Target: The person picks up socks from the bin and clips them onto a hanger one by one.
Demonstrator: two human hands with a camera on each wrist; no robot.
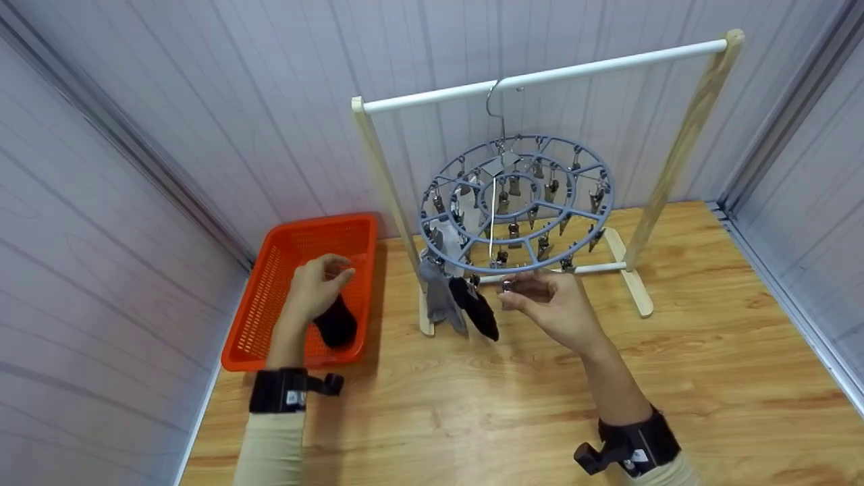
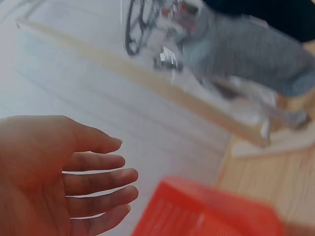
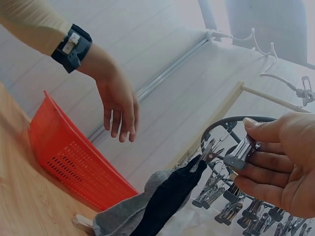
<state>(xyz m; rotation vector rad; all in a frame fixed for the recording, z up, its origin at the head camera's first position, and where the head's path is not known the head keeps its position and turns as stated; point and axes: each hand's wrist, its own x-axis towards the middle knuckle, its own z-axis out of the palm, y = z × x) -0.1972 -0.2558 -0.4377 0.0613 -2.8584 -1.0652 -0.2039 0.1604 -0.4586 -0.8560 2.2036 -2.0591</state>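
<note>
My left hand [image 1: 318,287] is held over the orange basket [image 1: 236,331], its fingers loosely extended with nothing in them. Below it, a black sock [image 1: 336,325] lies in the basket. At the front rim of the round clip hanger [image 1: 603,219], my right hand [image 1: 553,307] pinches a metal clip [image 3: 241,153] between thumb and fingers. Just left of that hand, another black sock [image 1: 476,310] hangs from a clip. A grey sock [image 1: 440,297] hangs beside it, farther left. In the left wrist view the palm and spread fingers [image 2: 101,182] of the left hand show bare.
The hanger's hook [image 1: 496,108] sits on the white rail [image 1: 594,69] of a wooden stand [image 1: 682,148]. Several metal clips dangle around its rings, and white cloth [image 1: 451,243] hangs at its left side. Panelled walls [image 1: 270,115] enclose the wood-grain surface [image 1: 432,418].
</note>
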